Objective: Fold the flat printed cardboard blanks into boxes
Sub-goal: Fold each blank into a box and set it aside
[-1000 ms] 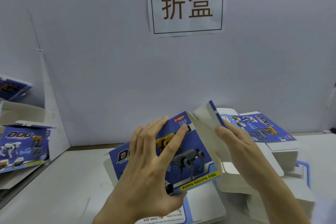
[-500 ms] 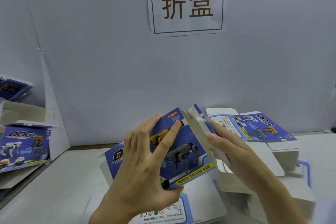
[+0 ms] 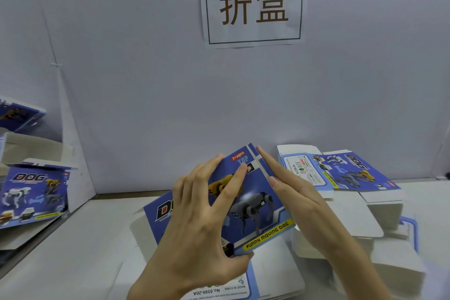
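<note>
At nine o'clock, finished boxes (image 3: 34,192) sit stacked along the tabletop (image 3: 80,251) edge. Centre frame, your left hand (image 3: 202,221) grips the half-formed box (image 3: 253,202), fingers spread across its printed face, thumb pinching the near edge. The side flap that stood open a second ago is now pressed flat against the box, so that wall looks nearly closed. Your right hand (image 3: 299,197) lies flat and open against it, holding nothing. At three o'clock, flat blanks (image 3: 341,173) wait.
</note>
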The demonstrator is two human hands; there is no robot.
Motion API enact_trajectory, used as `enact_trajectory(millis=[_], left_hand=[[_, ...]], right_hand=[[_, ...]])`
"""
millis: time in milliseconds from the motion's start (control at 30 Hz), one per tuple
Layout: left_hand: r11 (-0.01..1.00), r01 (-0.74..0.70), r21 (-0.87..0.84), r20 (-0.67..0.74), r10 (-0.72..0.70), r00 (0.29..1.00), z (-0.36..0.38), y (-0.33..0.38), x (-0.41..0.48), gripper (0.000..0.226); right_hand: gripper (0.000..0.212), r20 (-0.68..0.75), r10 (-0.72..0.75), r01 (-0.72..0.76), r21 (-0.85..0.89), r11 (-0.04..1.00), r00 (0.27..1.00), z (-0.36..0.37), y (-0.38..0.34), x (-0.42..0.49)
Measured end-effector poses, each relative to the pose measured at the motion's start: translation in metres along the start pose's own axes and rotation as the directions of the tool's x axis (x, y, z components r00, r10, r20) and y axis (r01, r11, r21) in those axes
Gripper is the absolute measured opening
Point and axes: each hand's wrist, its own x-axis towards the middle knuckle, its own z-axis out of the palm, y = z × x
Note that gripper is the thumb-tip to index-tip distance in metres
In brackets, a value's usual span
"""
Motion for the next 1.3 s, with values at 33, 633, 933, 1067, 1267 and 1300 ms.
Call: enact_trajectory(millis=[33, 633, 933, 1067, 1267, 1300], left_hand=[[1.000, 0.000, 0.002, -0.003, 0.000, 1.000, 0.001, 0.001, 0.000, 0.111], [0.993, 0.115, 0.019, -0.063, -0.113, 0.992, -0.008, -0.001, 0.002, 0.116], [0.996, 0.083, 0.020, -0.037, -0.083, 0.996, -0.011, -0.006, 0.003, 0.109], [0.998, 0.038, 0.058, 0.012, -0.038, 0.999, -0.008, -0.012, 0.002, 0.102], [0.952, 0.300, -0.062, -0.127, -0.306, 0.944, 0.013, -0.006, 0.003, 0.091], [0.894, 0.399, -0.204, -0.156, -0.432, 0.888, 0.013, -0.001, 0.004, 0.096]], right_hand=[[0.033, 0.014, 0.012, -0.013, 0.015, 1.000, 1.000, -0.002, -0.001, -0.001], [0.040, -0.097, -0.246, 0.241, -0.060, 0.969, 0.964, 0.020, 0.015, 0.006], [0.048, -0.093, -0.165, 0.152, -0.131, 0.980, 0.982, 0.021, 0.019, 0.006], [0.071, -0.017, 0.155, -0.153, 0.092, 0.984, 0.988, 0.013, 0.022, 0.008], [0.058, -0.351, 0.081, 0.030, 0.301, 0.953, 0.933, 0.010, 0.032, 0.017], [0.054, -0.355, 0.092, 0.050, 0.372, 0.927, 0.930, 0.011, 0.033, 0.017]])
